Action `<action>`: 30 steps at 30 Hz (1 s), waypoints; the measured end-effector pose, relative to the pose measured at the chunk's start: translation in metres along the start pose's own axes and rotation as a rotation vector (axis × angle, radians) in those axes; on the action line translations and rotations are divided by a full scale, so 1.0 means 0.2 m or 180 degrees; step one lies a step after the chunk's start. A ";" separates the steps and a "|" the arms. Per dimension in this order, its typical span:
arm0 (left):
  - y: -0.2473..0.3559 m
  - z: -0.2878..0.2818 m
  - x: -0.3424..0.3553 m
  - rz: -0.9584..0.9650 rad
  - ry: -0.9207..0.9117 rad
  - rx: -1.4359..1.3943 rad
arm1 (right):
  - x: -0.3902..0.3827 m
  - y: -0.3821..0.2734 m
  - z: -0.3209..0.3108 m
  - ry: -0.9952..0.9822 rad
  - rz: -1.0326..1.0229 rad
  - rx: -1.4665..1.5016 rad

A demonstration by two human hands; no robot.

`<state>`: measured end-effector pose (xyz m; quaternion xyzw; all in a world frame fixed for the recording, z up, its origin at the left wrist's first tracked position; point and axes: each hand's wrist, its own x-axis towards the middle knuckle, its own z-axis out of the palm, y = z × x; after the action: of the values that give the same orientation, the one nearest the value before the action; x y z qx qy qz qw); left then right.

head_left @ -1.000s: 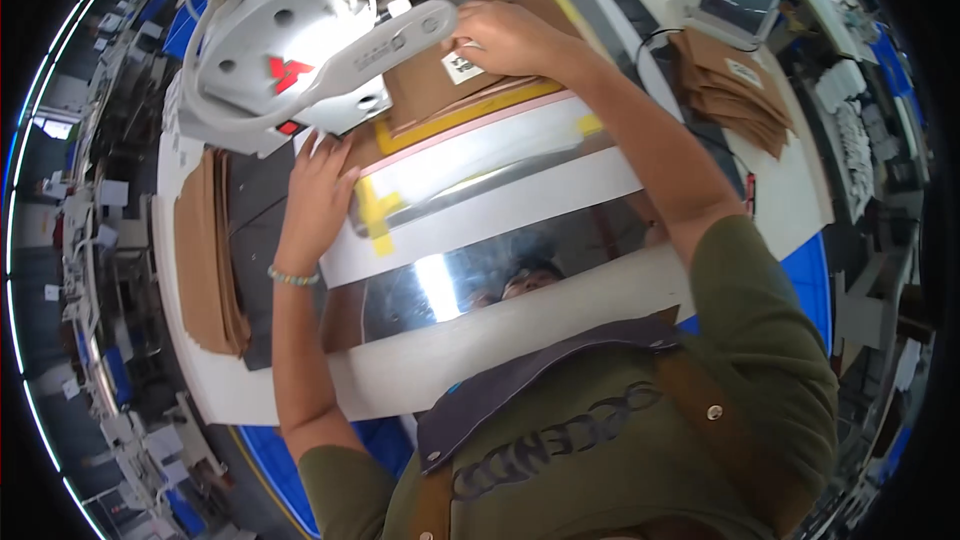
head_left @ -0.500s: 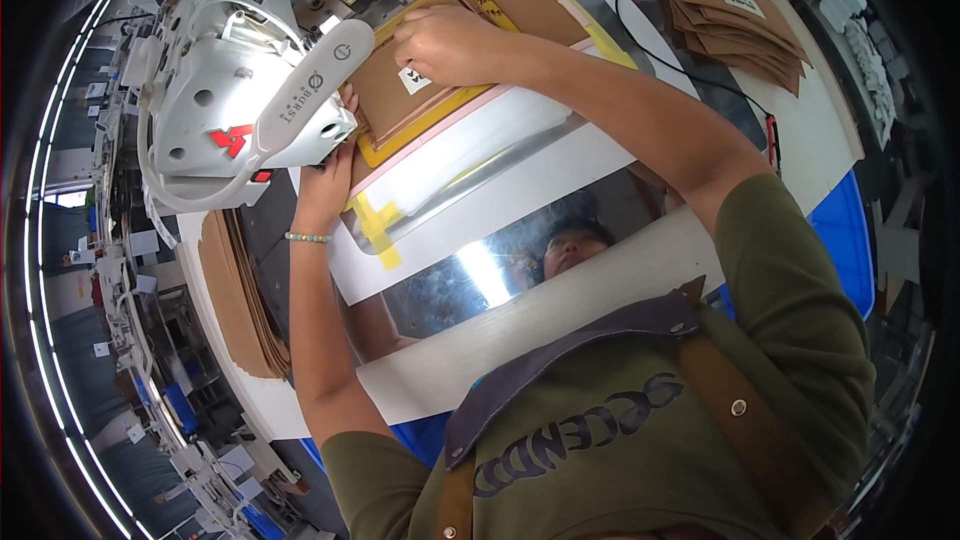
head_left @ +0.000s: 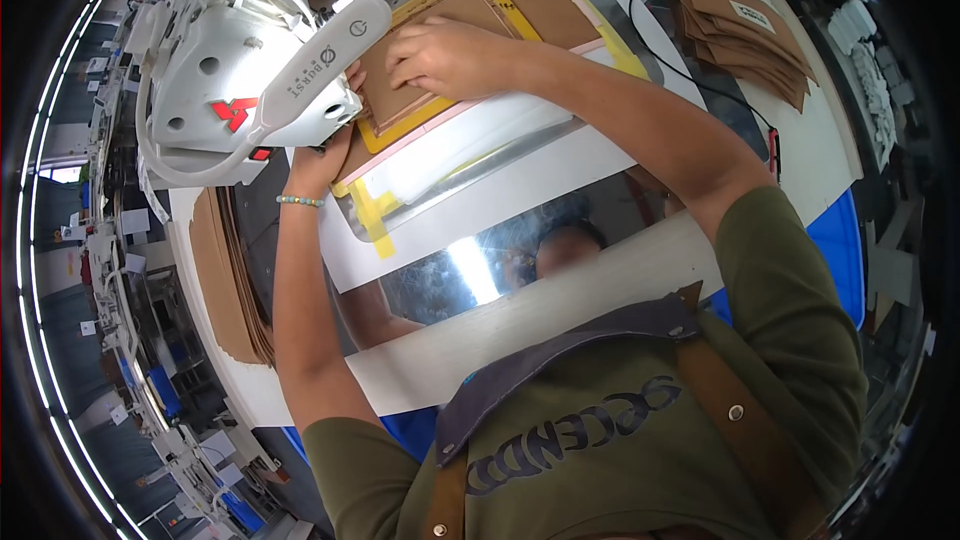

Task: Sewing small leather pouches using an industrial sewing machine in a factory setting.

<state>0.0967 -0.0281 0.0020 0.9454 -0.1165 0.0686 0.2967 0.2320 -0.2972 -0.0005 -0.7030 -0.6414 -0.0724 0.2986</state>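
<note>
A flat brown panel (head_left: 388, 105) lies inside a yellow template frame (head_left: 392, 134) under the sewing machine head. My right hand (head_left: 450, 58) rests on the panel, fingers bent and slightly spread, their tips touching its surface. At the panel's left side is my left hand (head_left: 325, 158), wearing a beaded bracelet on the wrist. The machine head and white lamp cover most of its fingers; a few tips show beside the panel's left edge. Whether those fingers grip the edge is hidden. More brown sheet (head_left: 545, 0) extends beyond the frame at the upper right.
The white machine head (head_left: 215, 90) and its lamp arm (head_left: 325, 60) hang close over my left hand. Stacks of brown pieces lie at the right (head_left: 740, 30) and left (head_left: 225, 280). A black cable (head_left: 690, 75) crosses the right side. Yellow tape (head_left: 375, 222) marks the template's near corner.
The white label that showed beside my right fingers is out of sight. My right fingers have loosened from a tighter curl and lie lower over the panel. The whole view has shifted slightly.
</note>
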 end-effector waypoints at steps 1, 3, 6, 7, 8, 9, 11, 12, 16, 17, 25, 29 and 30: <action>-0.02 0.01 0.01 -0.0136 0.0040 -0.0634 | 0.00 -0.01 0.01 -0.0013 -0.0025 0.0015; -0.09 0.02 -0.01 -0.0079 0.0190 -0.0777 | 0.01 -0.05 0.02 -0.0348 -0.0080 -0.0001; -0.19 -0.01 -0.03 -0.0045 0.0136 0.0327 | 0.02 -0.08 0.01 -0.0423 -0.0201 -0.0048; -0.21 -0.01 -0.06 -0.0058 0.0147 0.0335 | 0.03 -0.08 0.01 -0.0426 -0.0219 -0.0042; -0.19 0.00 -0.06 0.0024 0.0203 0.0198 | 0.01 -0.07 0.00 -0.0446 -0.0199 -0.0083; -0.16 0.01 -0.04 0.0108 0.0256 0.0060 | -0.01 -0.06 0.00 -0.0467 -0.0176 -0.0125; -0.29 -0.01 -0.12 -0.0064 0.0199 0.0169 | 0.01 -0.08 0.01 -0.0471 -0.0203 -0.0171; -0.32 -0.03 -0.12 -0.0214 0.0130 0.0252 | 0.02 -0.08 0.00 -0.0485 -0.0197 -0.0232; -0.33 -0.03 -0.01 0.0262 0.0119 0.0301 | 0.03 -0.11 -0.02 -0.0551 -0.0184 -0.0207; -0.32 -0.02 0.01 0.0324 0.0118 0.0259 | 0.03 -0.11 -0.02 -0.0587 -0.0176 -0.0221; -0.18 0.00 0.10 -0.0179 0.0282 -0.1585 | 0.06 -0.10 -0.05 -0.0791 -0.0070 -0.0299; -0.18 0.01 0.10 -0.0202 0.0410 -0.1749 | 0.07 -0.09 -0.05 -0.0886 -0.0123 -0.0337; -0.17 0.02 0.12 -0.0182 0.0380 -0.1764 | 0.05 -0.07 -0.04 -0.0893 -0.0160 -0.0318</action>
<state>0.1291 -0.0079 -0.0159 0.8254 -0.0864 0.0813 0.5519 0.2223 -0.2923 0.0157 -0.7039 -0.6898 -0.0127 0.1688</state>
